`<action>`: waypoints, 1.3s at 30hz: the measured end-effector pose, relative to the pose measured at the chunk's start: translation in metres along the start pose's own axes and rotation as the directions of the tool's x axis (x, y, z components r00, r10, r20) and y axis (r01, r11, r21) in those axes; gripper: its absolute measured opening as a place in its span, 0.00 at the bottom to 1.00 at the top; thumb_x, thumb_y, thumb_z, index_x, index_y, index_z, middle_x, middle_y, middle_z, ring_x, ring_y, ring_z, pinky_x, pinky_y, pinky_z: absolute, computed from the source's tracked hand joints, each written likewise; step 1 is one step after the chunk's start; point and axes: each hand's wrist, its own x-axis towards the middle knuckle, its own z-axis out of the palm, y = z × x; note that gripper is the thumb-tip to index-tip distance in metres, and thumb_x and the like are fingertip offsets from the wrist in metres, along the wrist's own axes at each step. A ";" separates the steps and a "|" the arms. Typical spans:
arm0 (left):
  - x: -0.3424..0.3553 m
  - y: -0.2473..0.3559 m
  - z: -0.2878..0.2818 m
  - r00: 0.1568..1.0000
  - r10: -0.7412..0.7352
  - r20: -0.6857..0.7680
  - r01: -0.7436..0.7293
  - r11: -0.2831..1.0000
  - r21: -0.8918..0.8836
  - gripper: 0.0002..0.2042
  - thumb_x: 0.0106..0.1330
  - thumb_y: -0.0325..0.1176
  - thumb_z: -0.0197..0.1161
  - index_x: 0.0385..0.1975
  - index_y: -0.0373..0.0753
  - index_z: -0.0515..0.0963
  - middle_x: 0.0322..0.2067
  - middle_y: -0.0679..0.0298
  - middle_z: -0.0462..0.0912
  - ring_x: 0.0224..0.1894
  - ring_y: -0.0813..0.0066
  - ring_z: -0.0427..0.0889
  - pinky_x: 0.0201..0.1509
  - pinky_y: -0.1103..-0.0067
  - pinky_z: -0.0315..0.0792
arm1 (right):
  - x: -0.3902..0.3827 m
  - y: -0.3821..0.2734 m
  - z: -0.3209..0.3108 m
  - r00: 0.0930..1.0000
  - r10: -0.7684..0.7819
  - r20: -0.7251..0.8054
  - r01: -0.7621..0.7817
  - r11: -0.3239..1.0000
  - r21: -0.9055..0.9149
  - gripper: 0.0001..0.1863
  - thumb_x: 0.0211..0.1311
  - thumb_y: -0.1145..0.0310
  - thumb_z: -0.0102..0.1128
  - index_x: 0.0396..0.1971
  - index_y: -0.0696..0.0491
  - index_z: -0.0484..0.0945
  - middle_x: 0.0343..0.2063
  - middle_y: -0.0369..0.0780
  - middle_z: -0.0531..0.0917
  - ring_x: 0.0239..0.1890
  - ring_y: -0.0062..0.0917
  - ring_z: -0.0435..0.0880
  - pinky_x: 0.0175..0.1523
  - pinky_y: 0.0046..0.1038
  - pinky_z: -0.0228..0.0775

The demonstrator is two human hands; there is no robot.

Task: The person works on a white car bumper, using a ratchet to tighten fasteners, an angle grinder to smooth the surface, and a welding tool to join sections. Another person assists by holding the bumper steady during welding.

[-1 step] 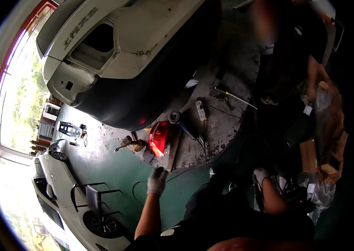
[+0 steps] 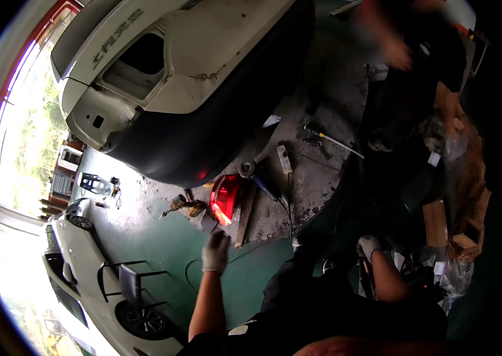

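Note:
My left hand (image 2: pixel 215 254), in a pale work glove with dark fingertips, is held out above the green floor. Its fingers are stretched out, with nothing seen in them. Just beyond it a red tail light (image 2: pixel 223 199) lies near the edge of the round metal floor plate (image 2: pixel 316 184), beside a wooden strip (image 2: pixel 244 219). An angle grinder (image 2: pixel 258 179) rests right of the light. My right hand (image 2: pixel 370 245), gloved too, is low on the right with fingers curled at a dark, slim piece; what it grips is too dark to make out.
A pale car body (image 2: pixel 203 65) with a dark bumper stands over the plate. A power strip (image 2: pixel 284 159) and a screwdriver (image 2: pixel 334 141) lie there. At the far right is a co-worker (image 2: pixel 417 65), near torn cardboard (image 2: pixel 436 222). A chair (image 2: pixel 131 285) and white car (image 2: pixel 88 261) stand left.
My left hand has shifted slightly up and to the left, its fingers stretching out more. The co-worker's hand has come into sight in front of their body. My right hand stays put.

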 end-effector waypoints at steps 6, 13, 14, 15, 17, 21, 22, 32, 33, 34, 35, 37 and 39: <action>0.181 0.125 -0.170 0.848 0.190 -0.495 -0.325 0.924 -0.202 0.11 0.74 0.31 0.65 0.51 0.34 0.81 0.45 0.58 0.86 0.46 0.65 0.85 0.52 0.70 0.78 | -0.037 -0.209 0.078 0.934 -0.325 0.151 0.335 0.941 -0.046 0.16 0.72 0.62 0.58 0.24 0.52 0.78 0.14 0.37 0.78 0.15 0.24 0.76 0.23 0.32 0.64; 0.340 0.225 -0.259 0.504 0.710 -0.492 -0.600 0.697 0.391 0.14 0.70 0.35 0.68 0.52 0.38 0.81 0.47 0.50 0.85 0.49 0.49 0.84 0.53 0.63 0.79 | -0.157 -0.483 0.230 0.628 -0.716 0.305 0.727 0.680 0.097 0.17 0.73 0.55 0.58 0.40 0.55 0.83 0.30 0.35 0.85 0.30 0.18 0.82 0.36 0.23 0.72; 0.358 0.217 -0.260 0.536 0.715 -0.449 -0.485 0.696 0.530 0.18 0.73 0.41 0.64 0.58 0.41 0.77 0.47 0.48 0.87 0.48 0.44 0.86 0.51 0.57 0.80 | -0.195 -0.510 0.256 0.637 -0.694 0.336 0.696 0.705 0.137 0.17 0.74 0.55 0.57 0.36 0.54 0.82 0.28 0.36 0.84 0.27 0.17 0.80 0.31 0.23 0.69; 0.370 0.228 -0.250 0.654 0.638 -0.407 -0.408 0.750 0.520 0.19 0.74 0.44 0.62 0.60 0.42 0.75 0.46 0.48 0.87 0.46 0.43 0.86 0.50 0.56 0.80 | -0.181 -0.536 0.264 0.552 -0.722 0.417 0.714 0.667 0.212 0.17 0.76 0.55 0.56 0.39 0.55 0.81 0.28 0.36 0.85 0.24 0.18 0.78 0.27 0.23 0.67; 0.386 0.246 -0.233 0.854 0.415 -0.313 -0.198 0.816 0.544 0.22 0.77 0.48 0.57 0.64 0.45 0.71 0.43 0.48 0.89 0.44 0.40 0.87 0.47 0.54 0.81 | -0.180 -0.578 0.288 0.541 -0.717 0.440 0.696 0.675 0.244 0.16 0.70 0.56 0.56 0.33 0.55 0.79 0.23 0.36 0.82 0.20 0.18 0.75 0.24 0.25 0.65; 0.392 0.252 -0.225 0.868 0.318 -0.383 -0.106 0.869 0.483 0.24 0.78 0.51 0.54 0.67 0.47 0.68 0.41 0.48 0.90 0.42 0.41 0.89 0.45 0.53 0.81 | -0.174 -0.630 0.323 0.552 -0.592 0.588 0.604 0.769 0.208 0.14 0.66 0.57 0.58 0.30 0.53 0.79 0.20 0.37 0.80 0.16 0.21 0.72 0.20 0.26 0.61; 0.393 0.246 -0.225 0.856 0.339 -0.390 -0.123 0.867 0.483 0.24 0.78 0.51 0.54 0.67 0.47 0.68 0.42 0.48 0.90 0.42 0.41 0.89 0.44 0.53 0.82 | -0.179 -0.636 0.326 0.513 -0.580 0.633 0.601 0.769 0.218 0.14 0.64 0.58 0.59 0.27 0.52 0.77 0.19 0.38 0.79 0.15 0.22 0.72 0.19 0.26 0.59; 0.397 0.245 -0.215 0.815 0.392 -0.427 -0.086 0.811 0.579 0.21 0.80 0.45 0.54 0.68 0.46 0.69 0.37 0.50 0.89 0.36 0.49 0.91 0.37 0.60 0.83 | -0.159 -0.661 0.321 0.389 -0.439 0.810 0.619 0.775 0.123 0.15 0.62 0.57 0.59 0.24 0.54 0.76 0.17 0.37 0.80 0.15 0.21 0.77 0.18 0.25 0.61; 0.396 0.245 -0.215 0.827 0.368 -0.425 -0.069 0.817 0.573 0.21 0.81 0.45 0.53 0.68 0.46 0.69 0.36 0.51 0.89 0.35 0.50 0.91 0.37 0.60 0.83 | -0.158 -0.663 0.320 0.391 -0.428 0.815 0.622 0.776 0.109 0.16 0.63 0.57 0.59 0.24 0.54 0.76 0.17 0.38 0.80 0.15 0.21 0.77 0.18 0.25 0.61; 0.397 0.245 -0.215 0.838 0.345 -0.422 -0.053 0.822 0.567 0.21 0.81 0.45 0.53 0.68 0.45 0.69 0.35 0.51 0.89 0.34 0.51 0.91 0.36 0.61 0.83 | -0.158 -0.665 0.320 0.394 -0.418 0.818 0.624 0.776 0.096 0.16 0.63 0.57 0.58 0.24 0.55 0.76 0.17 0.38 0.80 0.14 0.21 0.77 0.18 0.26 0.62; 0.399 0.246 -0.215 0.837 0.352 -0.419 -0.056 0.817 0.574 0.21 0.81 0.46 0.53 0.68 0.45 0.68 0.35 0.52 0.89 0.34 0.52 0.91 0.36 0.61 0.83 | -0.157 -0.667 0.320 0.391 -0.421 0.818 0.611 0.784 0.111 0.17 0.63 0.57 0.58 0.24 0.55 0.76 0.17 0.38 0.80 0.15 0.22 0.77 0.18 0.26 0.62; 0.398 0.246 -0.215 0.829 0.355 -0.432 -0.045 0.813 0.581 0.21 0.81 0.46 0.53 0.68 0.46 0.68 0.33 0.52 0.88 0.32 0.53 0.91 0.35 0.62 0.82 | -0.160 -0.669 0.321 0.377 -0.421 0.825 0.597 0.792 0.131 0.17 0.64 0.56 0.57 0.24 0.56 0.76 0.17 0.39 0.80 0.15 0.22 0.77 0.18 0.26 0.62; 0.397 0.247 -0.215 0.837 0.331 -0.436 -0.027 0.820 0.571 0.21 0.81 0.45 0.53 0.68 0.45 0.68 0.33 0.53 0.89 0.33 0.54 0.91 0.35 0.62 0.83 | -0.158 -0.668 0.328 0.375 -0.394 0.839 0.562 0.817 0.132 0.17 0.66 0.57 0.56 0.24 0.56 0.76 0.17 0.39 0.80 0.15 0.22 0.78 0.18 0.27 0.63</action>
